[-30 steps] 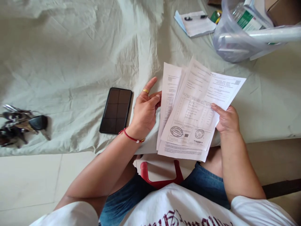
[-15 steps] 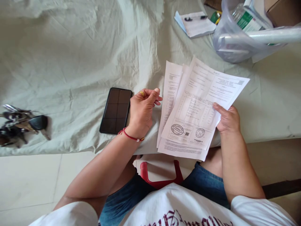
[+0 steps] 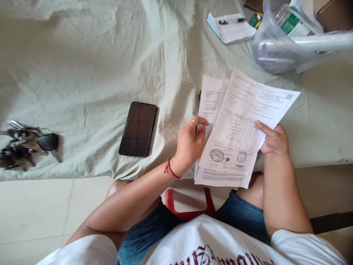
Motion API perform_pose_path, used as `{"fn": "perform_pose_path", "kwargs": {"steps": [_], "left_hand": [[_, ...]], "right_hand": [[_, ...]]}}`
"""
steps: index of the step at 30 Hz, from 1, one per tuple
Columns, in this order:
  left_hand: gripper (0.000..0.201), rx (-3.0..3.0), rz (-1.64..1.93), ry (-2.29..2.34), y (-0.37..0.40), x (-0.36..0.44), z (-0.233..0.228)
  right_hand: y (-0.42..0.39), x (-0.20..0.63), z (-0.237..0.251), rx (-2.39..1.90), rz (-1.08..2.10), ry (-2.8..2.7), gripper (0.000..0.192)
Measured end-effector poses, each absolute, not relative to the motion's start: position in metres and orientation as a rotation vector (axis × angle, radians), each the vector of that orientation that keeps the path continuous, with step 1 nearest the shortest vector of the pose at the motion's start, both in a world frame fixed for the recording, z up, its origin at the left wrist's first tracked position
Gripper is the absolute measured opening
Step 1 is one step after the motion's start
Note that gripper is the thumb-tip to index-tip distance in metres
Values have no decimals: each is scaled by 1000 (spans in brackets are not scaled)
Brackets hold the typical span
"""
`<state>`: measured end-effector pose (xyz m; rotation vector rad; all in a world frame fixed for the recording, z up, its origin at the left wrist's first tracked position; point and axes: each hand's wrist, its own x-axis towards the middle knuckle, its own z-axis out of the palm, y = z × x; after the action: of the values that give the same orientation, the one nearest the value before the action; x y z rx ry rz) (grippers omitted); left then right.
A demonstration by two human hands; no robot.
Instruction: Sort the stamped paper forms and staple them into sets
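Note:
Several printed paper sheets (image 3: 242,110) are fanned out in my right hand (image 3: 275,140), which grips their right edge with the thumb on top. The front sheet carries a table of text and two round stamps near its bottom. A second sheet (image 3: 211,94) shows at the left of the stack. My left hand (image 3: 193,141), with a ring and a red bracelet, is at the left edge of the papers. Its index finger and thumb are bent and apart over the left sheet; its other fingers are mostly hidden.
A black phone (image 3: 138,129) lies on the cloth-covered table (image 3: 91,73), left of my hand. A bunch of keys (image 3: 30,143) is at far left. A notepad (image 3: 233,29) with a pen (image 3: 231,21) and a plastic bag (image 3: 267,55) stand at the back right. A red stool (image 3: 190,213) is below.
My left hand has moved right, from beside the phone to the papers' left edge. The papers and my right hand appear slightly further right. A dark edge now shows behind the left sheet.

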<state>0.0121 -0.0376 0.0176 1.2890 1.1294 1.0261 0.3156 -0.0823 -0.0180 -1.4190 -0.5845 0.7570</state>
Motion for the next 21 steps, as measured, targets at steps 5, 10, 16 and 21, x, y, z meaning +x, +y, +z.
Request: {"fn": "perform_pose_path", "kwargs": {"steps": [5, 10, 16, 21], "left_hand": [[25, 968, 904, 1164, -29, 14, 18], [21, 882, 895, 1054, -30, 14, 22], [12, 854, 908, 1039, -28, 11, 15], [4, 918, 908, 1116, -23, 8, 11]], "right_hand": [[-82, 315, -19, -1410, 731, -616, 50], [-82, 311, -15, -1403, 716, -645, 50], [-82, 308, -14, -1363, 751, -653, 46], [-83, 305, -12, -1384, 775, -670, 50]]}}
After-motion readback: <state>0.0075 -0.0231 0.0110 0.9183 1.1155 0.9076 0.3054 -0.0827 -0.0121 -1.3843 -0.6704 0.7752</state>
